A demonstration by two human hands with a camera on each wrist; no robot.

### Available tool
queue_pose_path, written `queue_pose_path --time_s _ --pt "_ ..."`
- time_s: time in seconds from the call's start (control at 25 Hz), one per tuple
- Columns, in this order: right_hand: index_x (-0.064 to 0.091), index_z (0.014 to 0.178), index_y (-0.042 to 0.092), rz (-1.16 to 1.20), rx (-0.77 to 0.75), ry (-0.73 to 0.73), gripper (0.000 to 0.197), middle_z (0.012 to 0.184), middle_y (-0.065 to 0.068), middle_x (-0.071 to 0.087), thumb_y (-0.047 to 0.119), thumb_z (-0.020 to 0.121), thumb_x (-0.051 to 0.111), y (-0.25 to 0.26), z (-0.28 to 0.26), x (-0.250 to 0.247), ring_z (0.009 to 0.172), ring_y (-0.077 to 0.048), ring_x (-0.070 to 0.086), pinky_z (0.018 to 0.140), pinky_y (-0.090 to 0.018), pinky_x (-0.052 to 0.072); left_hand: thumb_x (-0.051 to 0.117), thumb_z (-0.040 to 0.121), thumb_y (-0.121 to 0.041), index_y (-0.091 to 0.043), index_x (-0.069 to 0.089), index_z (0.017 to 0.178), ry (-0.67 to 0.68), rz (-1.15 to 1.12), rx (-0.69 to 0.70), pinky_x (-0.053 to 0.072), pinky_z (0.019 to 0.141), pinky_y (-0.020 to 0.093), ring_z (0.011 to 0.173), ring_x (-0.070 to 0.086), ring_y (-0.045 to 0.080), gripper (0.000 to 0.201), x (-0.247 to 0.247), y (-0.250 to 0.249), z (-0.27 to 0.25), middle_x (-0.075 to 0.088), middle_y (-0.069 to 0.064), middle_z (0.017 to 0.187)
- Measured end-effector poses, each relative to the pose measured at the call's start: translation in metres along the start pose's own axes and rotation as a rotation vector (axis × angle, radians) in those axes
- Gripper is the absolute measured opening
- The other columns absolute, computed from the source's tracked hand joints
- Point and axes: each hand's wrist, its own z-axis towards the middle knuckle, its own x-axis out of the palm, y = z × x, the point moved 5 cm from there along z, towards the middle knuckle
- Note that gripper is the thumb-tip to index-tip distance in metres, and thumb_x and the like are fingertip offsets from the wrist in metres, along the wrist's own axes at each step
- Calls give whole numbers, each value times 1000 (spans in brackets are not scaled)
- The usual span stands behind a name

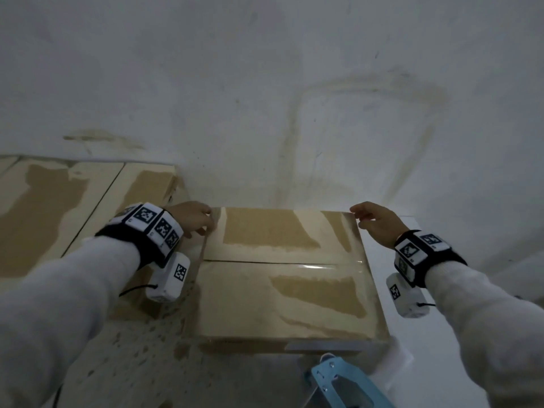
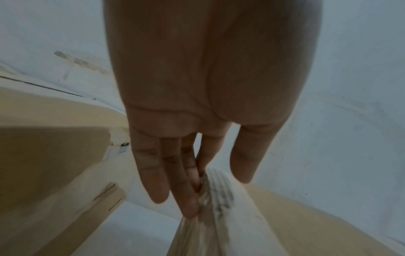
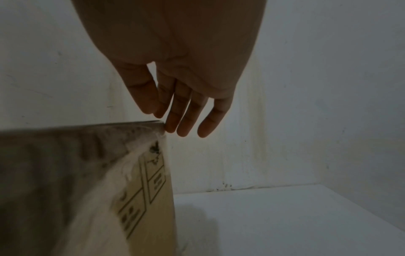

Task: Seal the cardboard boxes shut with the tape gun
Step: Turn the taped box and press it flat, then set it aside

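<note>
A closed cardboard box [image 1: 279, 304] lies in front of me, and a shiny strip of clear tape runs along the right part of its centre seam. My left hand [image 1: 206, 225] is at the far left corner. In the left wrist view its straight fingers [image 2: 188, 204] lie against that corner of the box [image 2: 219, 225]. My right hand [image 1: 357, 217] is at the far right corner, its straight fingertips [image 3: 171, 126] just touching the box [image 3: 76, 173] edge. The blue tape gun [image 1: 338, 384] lies at the box's near edge, held by neither hand.
More flat cardboard boxes [image 1: 59, 207] sit close to the left, also seen in the left wrist view [image 2: 43, 155]. A stained white wall [image 1: 294, 98] stands directly behind the box. White tabletop [image 3: 285, 216] shows to the right.
</note>
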Motion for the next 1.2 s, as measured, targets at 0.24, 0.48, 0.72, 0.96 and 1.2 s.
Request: queue_pose_path --time_s 0.24,0.48,0.72,0.96,1.2 --pt "62 116 7 -45 9 6 30 119 -13 61 2 89 51 1 21 7 107 -25 56 92 -25 37 47 97 -18 2 61 102 -61 -45 -24 44 54 24 68 62 15 25 -11 1 21 62 13 105" --pt "64 116 17 -112 -29 16 30 128 -12 41 11 89 54 1 25 7 125 -30 41 109 -36 29 56 91 -10 -18 25 148 -80 207 147 37 103 35 136 34 28 66 -19 -10 31 26 8 153" --pt "65 97 35 -194 17 170 34 122 -1 62 20 78 42 4 27 10 120 -25 51 107 -46 35 40 95 -3 -8 55 128 -32 188 263 38 98 31 123 49 26 36 -7 -18 30 53 12 136" --pt "60 121 6 10 70 171 34 128 -10 58 3 92 42 -5 19 13 117 -19 48 102 -29 31 38 99 -10 -7 45 138 -48 -12 163 41 95 34 127 45 30 40 -3 -3 28 45 12 142" --pt "56 126 4 11 82 181 37 134 -13 54 21 100 36 -8 -1 14 127 -24 47 99 -25 28 41 98 -13 -12 51 90 -52 -151 59 38 75 29 94 43 21 13 6 9 31 45 4 95"
